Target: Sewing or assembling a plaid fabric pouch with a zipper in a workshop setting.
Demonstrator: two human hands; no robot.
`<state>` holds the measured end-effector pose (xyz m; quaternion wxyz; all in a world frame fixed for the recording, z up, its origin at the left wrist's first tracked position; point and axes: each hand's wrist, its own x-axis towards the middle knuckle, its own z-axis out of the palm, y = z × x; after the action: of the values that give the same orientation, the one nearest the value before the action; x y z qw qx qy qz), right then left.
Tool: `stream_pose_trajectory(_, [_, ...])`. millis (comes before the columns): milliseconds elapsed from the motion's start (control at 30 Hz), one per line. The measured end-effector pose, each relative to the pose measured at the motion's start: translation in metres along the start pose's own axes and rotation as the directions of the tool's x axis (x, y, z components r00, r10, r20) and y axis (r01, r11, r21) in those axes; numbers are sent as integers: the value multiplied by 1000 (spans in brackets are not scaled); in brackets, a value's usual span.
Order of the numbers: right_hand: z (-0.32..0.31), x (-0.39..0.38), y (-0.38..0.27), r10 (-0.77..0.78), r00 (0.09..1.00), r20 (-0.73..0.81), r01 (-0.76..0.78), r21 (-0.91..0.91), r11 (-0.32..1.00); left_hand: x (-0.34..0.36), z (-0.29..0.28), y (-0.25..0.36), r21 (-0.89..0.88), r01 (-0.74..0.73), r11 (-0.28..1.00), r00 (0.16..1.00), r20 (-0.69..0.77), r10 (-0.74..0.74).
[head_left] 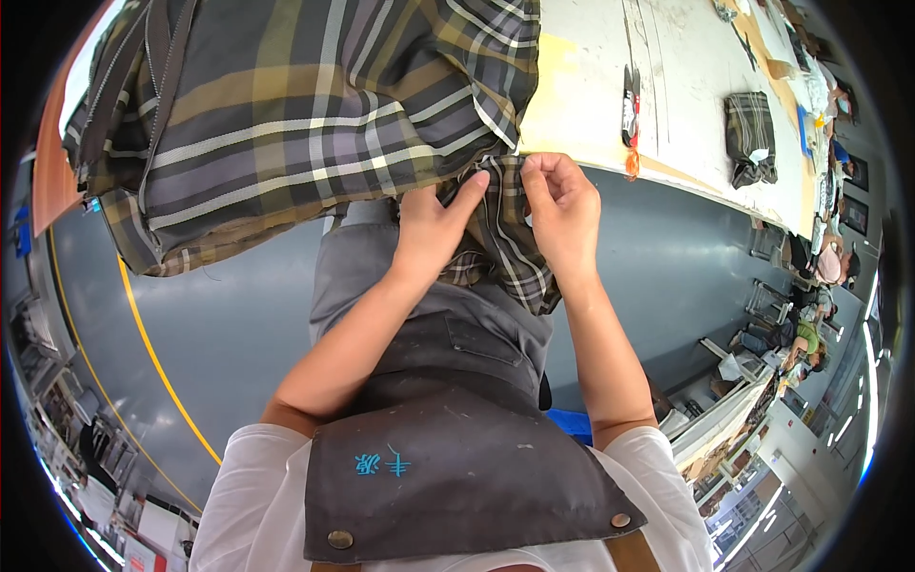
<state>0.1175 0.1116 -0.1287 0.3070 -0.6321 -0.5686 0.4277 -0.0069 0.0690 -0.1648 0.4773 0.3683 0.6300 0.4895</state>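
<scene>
Your left hand [434, 224] and right hand [562, 210] both pinch the plaid fabric [305, 105] at the table edge [581, 157]; tug unevenly and it slides off

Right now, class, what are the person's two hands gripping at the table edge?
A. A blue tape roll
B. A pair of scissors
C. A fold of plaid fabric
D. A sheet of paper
C: the left hand and right hand both pinch a hanging fold of the plaid fabric at the edge of the table.
</scene>
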Motion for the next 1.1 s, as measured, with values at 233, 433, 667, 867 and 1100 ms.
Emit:
stream_pose_trajectory(233, [2, -1, -6, -104, 994, -27, 98, -157, 983, 35, -7, -41, -410, 571, 711, 739, 635, -227])
stream_pose_trajectory(433, [3, -4, -9, -149, 988, -52, 130, -269, 954, 39, 0, -44, -474, 666, 576, 680, 704, -207])
stream_pose_trajectory(667, [0, -27, -5, -263, 963, -50, 249, -191, 949, 31, 6, -33, -583, 716, 385, 690, 675, -260])
stream_pose_trajectory(867, [0, -35, 1, -451, 892, -34, 409, -366, 836, 27, 14, -34, -599, 685, 415, 727, 598, -338])
stream_pose_trajectory(1100, [0, -35, -1, -507, 862, 5, 472, -372, 799, 27, 16, -37, -611, 635, 473, 769, 557, -313])
